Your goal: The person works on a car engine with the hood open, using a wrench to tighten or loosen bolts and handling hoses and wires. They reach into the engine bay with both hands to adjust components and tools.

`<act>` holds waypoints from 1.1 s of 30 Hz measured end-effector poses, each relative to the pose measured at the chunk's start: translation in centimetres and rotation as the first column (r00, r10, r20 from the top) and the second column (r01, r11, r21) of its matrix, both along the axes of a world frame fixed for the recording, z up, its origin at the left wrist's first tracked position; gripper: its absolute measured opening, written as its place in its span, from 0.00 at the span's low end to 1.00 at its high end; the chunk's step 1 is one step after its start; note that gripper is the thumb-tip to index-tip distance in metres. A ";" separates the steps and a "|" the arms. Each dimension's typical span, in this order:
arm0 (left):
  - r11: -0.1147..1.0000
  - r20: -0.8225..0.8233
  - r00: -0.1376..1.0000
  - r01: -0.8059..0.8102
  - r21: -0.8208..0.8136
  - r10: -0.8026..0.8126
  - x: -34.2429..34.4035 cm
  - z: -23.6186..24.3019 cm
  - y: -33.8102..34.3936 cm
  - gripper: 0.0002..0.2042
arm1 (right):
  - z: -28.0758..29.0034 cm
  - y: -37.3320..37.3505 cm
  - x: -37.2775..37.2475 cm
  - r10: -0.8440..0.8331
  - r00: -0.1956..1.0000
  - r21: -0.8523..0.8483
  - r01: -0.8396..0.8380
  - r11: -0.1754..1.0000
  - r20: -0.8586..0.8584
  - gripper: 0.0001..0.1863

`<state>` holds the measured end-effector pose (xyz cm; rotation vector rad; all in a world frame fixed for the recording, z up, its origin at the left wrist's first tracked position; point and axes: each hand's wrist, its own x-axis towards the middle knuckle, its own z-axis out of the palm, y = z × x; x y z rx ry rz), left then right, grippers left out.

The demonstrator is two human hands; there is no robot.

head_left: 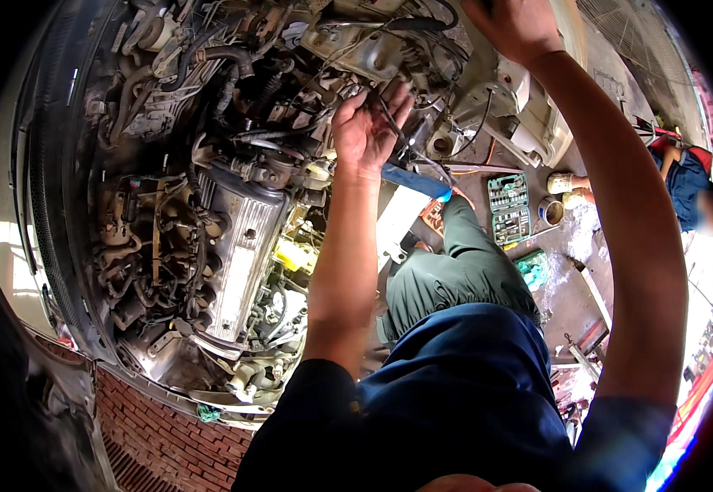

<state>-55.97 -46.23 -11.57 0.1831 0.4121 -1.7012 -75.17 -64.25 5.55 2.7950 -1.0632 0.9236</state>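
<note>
My left hand [366, 135] is over the engine bay, palm up. Its fingers are loosely curled, and a thin black cable [392, 123] runs across them and down towards the fender. My right hand [520, 31] reaches to the top edge of the view, over the pale car body. Its thumb side is stretched out; the other fingertips are cut off. Below and left of my left hand lies the engine with its ribbed silver cover [246, 246]. A yellow part [293, 255] stands beside that cover, close to my left forearm.
A green socket set case [510, 207] lies open on the floor, with a round tin [550, 211] next to it. Another person [684, 187] in dark blue is at the far right. A long-handled tool [592, 293] lies nearby. Brick paving [168, 426] shows at lower left.
</note>
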 end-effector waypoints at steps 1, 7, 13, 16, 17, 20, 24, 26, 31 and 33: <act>0.998 0.168 0.985 0.051 -0.035 -0.044 -0.1 0.7 0.0 0.22 | 0.0 0.1 0.2 0.005 1.000 0.000 -0.005 1.000 -0.002 0.13; 0.997 0.093 0.995 0.031 -0.068 -0.024 -1.1 4.7 -0.1 0.20 | 0.0 0.2 -0.4 -0.033 0.999 0.034 0.034 0.999 -0.018 0.13; 0.976 0.163 0.987 0.039 -0.212 -0.004 -0.2 6.7 3.2 0.23 | -0.2 -0.3 -0.5 0.005 1.000 0.003 -0.005 1.000 -0.004 0.14; 0.983 0.182 0.983 0.027 -0.184 0.007 1.2 6.8 5.0 0.22 | -0.4 -0.2 -0.8 0.000 1.000 -0.018 0.000 1.000 0.002 0.14; 0.988 0.264 0.965 0.037 -0.150 0.004 1.3 6.8 5.6 0.21 | -0.6 -0.2 -0.9 -0.002 1.000 -0.016 0.002 1.000 0.001 0.14; 0.993 0.749 0.657 0.005 -0.116 0.084 0.7 6.7 6.7 0.19 | -0.6 0.0 -0.1 -0.001 1.000 0.007 0.001 1.000 0.008 0.14; 0.981 0.650 0.743 -0.047 -0.187 0.159 -1.3 7.2 8.1 0.20 | -0.1 0.0 -0.7 -0.025 1.000 0.012 0.024 1.000 0.020 0.14; 0.951 0.347 0.925 -0.045 -0.304 0.154 -1.2 6.5 8.9 0.28 | -0.1 0.3 -0.3 -0.026 0.999 0.036 0.025 0.999 0.026 0.15; 0.920 -0.017 0.945 -0.323 -0.221 0.328 0.0 8.8 7.9 0.29 | -0.3 0.3 0.1 -0.067 0.998 0.041 0.068 0.997 -0.014 0.17; 0.900 0.038 0.916 -0.383 -0.207 0.399 1.1 9.9 7.0 0.24 | -0.8 0.1 -0.3 -0.079 0.997 0.085 0.079 0.993 0.000 0.17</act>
